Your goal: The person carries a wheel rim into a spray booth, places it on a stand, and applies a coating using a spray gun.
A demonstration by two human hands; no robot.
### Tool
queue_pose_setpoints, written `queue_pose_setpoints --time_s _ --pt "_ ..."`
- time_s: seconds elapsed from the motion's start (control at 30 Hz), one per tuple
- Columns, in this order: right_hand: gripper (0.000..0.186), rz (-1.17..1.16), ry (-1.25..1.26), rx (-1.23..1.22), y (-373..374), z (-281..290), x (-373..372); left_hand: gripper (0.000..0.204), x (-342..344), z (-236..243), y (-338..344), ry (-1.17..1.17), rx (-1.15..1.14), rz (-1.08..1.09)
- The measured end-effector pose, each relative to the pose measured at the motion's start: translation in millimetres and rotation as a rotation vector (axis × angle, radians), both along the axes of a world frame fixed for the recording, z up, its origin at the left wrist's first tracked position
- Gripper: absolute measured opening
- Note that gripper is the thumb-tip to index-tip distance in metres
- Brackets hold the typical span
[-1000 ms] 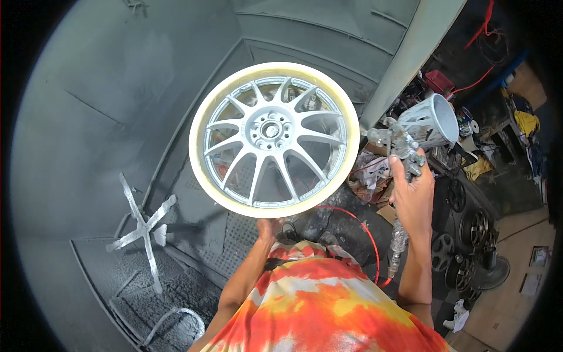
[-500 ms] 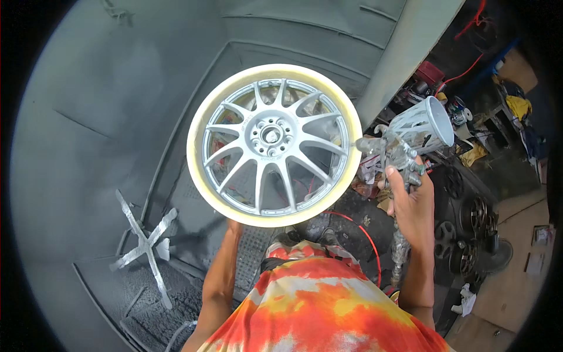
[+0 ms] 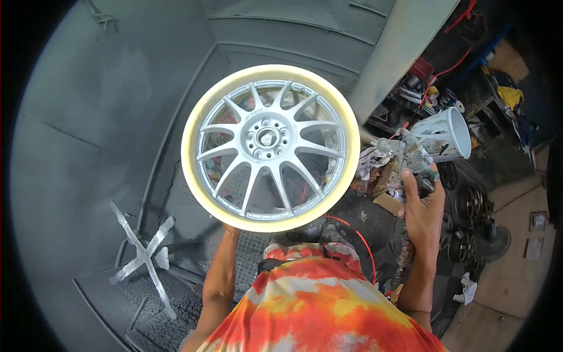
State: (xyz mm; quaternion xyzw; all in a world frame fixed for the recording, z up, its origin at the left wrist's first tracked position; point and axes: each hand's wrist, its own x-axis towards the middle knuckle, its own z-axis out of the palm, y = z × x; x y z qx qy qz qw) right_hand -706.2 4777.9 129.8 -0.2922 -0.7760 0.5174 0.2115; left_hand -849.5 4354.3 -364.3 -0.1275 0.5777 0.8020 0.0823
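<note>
Left hand: mostly hidden under the rim, gripping its lower edge at 6 o'clock and holding it up, face toward the wearer. Right hand: fingers wrapped round a spray gun at the rim's 3 o'clock, just apart from it; white cup on top. Cross stand at 8 o'clock, on the booth floor.

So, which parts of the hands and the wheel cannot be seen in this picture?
- Head view: the left hand is hidden behind the wheel; only the forearm shows.
- Head view: the right hand wraps the spray gun, so its handle is covered.
- Head view: the back of the wheel faces away.
- Head view: the shirt covers the floor below.
</note>
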Motion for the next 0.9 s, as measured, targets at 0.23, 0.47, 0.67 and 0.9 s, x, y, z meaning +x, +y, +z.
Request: queue_pose_setpoints --time_s 0.23,0.47,0.67,0.9 --pt "0.030 0.097 0.049 -0.042 7 -5 -7 0.052 87 -41 29 -0.144 0.127 0.154" --pt "0.026 0.316 -0.049 -0.124 22 6 5 0.060 131 35 164 -0.376 0.183 0.219" --pt "0.021 0.481 0.052 -0.147 46 1 0 0.052 144 23 196 -0.376 0.370 0.471" --pt "0.021 0.495 0.072 -0.010 89 -1 -3 0.053 137 18 151 -0.309 0.240 0.343"
